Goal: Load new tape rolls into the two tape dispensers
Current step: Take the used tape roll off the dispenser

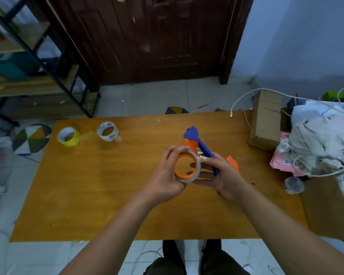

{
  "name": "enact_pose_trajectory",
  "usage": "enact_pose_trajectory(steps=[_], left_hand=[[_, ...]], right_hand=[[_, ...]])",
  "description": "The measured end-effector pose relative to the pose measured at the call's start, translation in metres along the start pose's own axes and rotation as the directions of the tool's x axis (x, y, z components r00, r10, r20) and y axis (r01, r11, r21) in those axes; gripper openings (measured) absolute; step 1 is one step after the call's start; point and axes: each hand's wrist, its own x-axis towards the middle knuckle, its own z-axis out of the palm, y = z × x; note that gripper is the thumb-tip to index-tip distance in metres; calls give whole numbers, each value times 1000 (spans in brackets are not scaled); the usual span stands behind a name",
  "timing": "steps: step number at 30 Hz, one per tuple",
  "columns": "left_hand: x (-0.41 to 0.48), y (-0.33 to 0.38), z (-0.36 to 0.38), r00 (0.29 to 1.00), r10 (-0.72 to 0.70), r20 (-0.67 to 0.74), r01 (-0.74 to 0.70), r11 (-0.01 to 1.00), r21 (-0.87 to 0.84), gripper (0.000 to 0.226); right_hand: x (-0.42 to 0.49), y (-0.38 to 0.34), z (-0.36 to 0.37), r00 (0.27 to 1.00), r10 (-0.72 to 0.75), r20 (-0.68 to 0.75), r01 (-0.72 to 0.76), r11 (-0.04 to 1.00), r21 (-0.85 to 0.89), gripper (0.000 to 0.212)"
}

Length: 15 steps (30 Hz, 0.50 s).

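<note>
A blue and orange tape dispenser (pixel 202 144) is held above the wooden table (pixel 107 195). My right hand (pixel 224 179) grips its blue body from the right. My left hand (pixel 167 175) wraps around a thin, nearly used-up tape ring (pixel 197 168) seated on the dispenser's orange wheel. An orange piece (pixel 233 163) pokes out behind my right hand; I cannot tell what it belongs to. A yellow tape roll (pixel 69 136) and a clear tape roll (pixel 107 131) lie at the table's far left.
A cardboard box (pixel 265 120) stands at the table's far right beside a heap of cloth and cables (pixel 322 145). A small clear tape roll (pixel 292 185) lies at the right edge. A patterned stool (pixel 31 139) stands left of the table; a shelf and door are beyond.
</note>
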Motion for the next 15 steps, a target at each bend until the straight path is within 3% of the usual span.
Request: enact_pose_trajectory(steps=[5, 9, 15], left_hand=[[-2, -3, -12, 996, -11, -92, 1, 995, -101, 103], [-5, -24, -18, 977, -171, -130, 144, 970, -196, 108], [-25, -72, -2, 904, -413, -108, 390, 902, -184, 110]], right_hand=[[7, 2, -12, 998, 33, -48, -34, 999, -5, 46], [20, 17, -21, 992, 85, -94, -88, 996, -23, 40], [46, 59, -18, 953, 181, -242, -214, 969, -119, 35]])
